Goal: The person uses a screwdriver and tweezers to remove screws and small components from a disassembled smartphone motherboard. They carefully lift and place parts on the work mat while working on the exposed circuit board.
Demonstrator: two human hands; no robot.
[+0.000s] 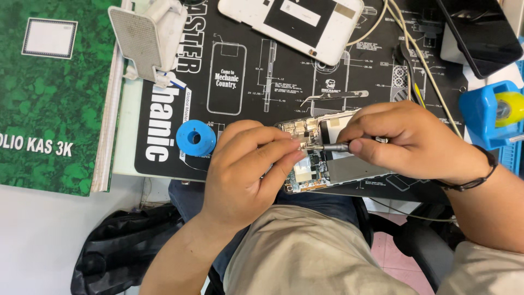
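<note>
At the near edge of the black repair mat [256,82], seen from the head camera, an opened smartphone [327,161] lies with its back cover off and its circuit board and metal shields bare. The left hand [248,172] is closed on the phone's left end, fingertips pinching at the board. The right hand [412,142] grips a small screwdriver [327,147], its tip set on the board near the left fingertips.

Judging from how things lie, the work is well into disassembly or repair: the white back cover [295,24] already rests apart at the far side of the mat, and the board is exposed. The phone remains open, so the board work and closing up look still to do.

A blue spool [195,138] sits just left of the left hand. A green ledger book [49,93] lies at far left, a blue tape dispenser [488,112] at right.
</note>
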